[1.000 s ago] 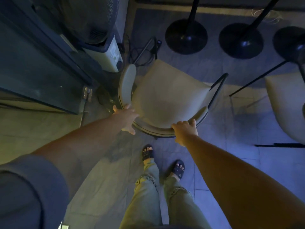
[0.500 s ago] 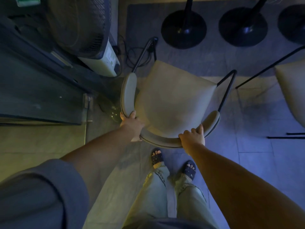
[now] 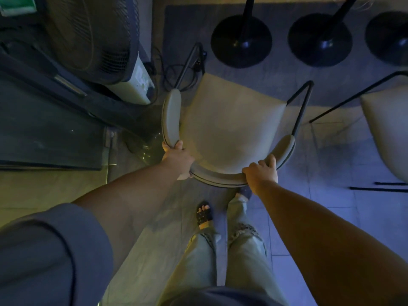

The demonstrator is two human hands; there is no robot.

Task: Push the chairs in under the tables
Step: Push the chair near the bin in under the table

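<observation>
A cream padded chair [image 3: 231, 124] with a curved backrest and thin black metal legs stands right in front of me, seat facing away. My left hand [image 3: 177, 159] grips the left end of the backrest. My right hand [image 3: 262, 173] grips the backrest's right side. Beyond the chair stand round black table bases [image 3: 241, 40] on dark carpet; the table tops are out of view. A second cream chair [image 3: 386, 133] is cut off at the right edge.
A large fan on a white base [image 3: 132, 85] and a glass panel [image 3: 48, 133] stand close on the left. Cables [image 3: 176, 71] lie on the floor by the chair's left front leg. My feet in sandals [image 3: 204, 215] are just behind the chair.
The chair has turned to face straight ahead and moved toward the table bases. Both hands stayed on the backrest. I have stepped forward, right foot leading.
</observation>
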